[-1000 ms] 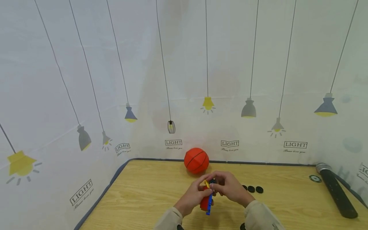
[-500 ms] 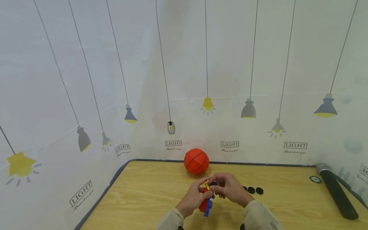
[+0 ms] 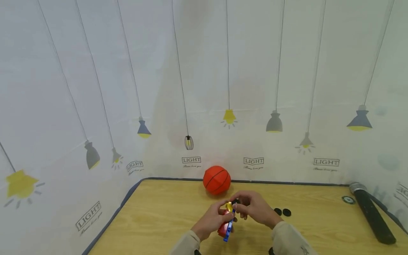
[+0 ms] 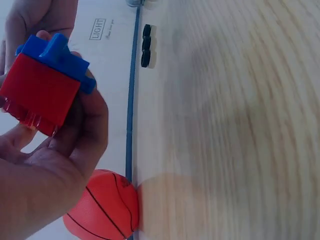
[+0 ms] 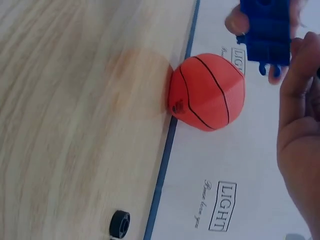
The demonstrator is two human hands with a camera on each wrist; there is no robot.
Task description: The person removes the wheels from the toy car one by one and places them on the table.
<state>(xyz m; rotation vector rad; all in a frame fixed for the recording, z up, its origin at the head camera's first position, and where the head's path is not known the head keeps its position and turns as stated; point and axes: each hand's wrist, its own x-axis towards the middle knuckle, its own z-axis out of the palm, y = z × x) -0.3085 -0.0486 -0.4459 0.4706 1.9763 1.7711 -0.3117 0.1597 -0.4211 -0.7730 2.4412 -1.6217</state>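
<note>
My left hand (image 3: pixel 208 220) grips a building-block toy: a red block (image 4: pixel 40 90) on a blue base (image 4: pixel 55 56), with a yellow piece (image 3: pixel 228 206) at its far end. It is held up over the table, tilted, and the blue base (image 5: pixel 267 37) faces the right hand. My right hand (image 3: pixel 255 208) pinches a small black wheel (image 3: pixel 236 202) between thumb and fingers, close beside the yellow end. Fingers cover much of the wheel, and I cannot tell whether it is attached to the base.
Black wheels (image 3: pixel 287 212) lie in a row right of the hands; the left wrist view shows three wheels (image 4: pixel 146 45). An orange-red ball with black lines (image 3: pixel 217 180) sits at the table's back edge. A microphone (image 3: pixel 373 212) and a small round disc (image 3: pixel 348 200) lie far right.
The toy's near end has swung slightly left and down, tilting it further. The left hand has shifted a little left; the right hand stays by the yellow end with the wheel.
</note>
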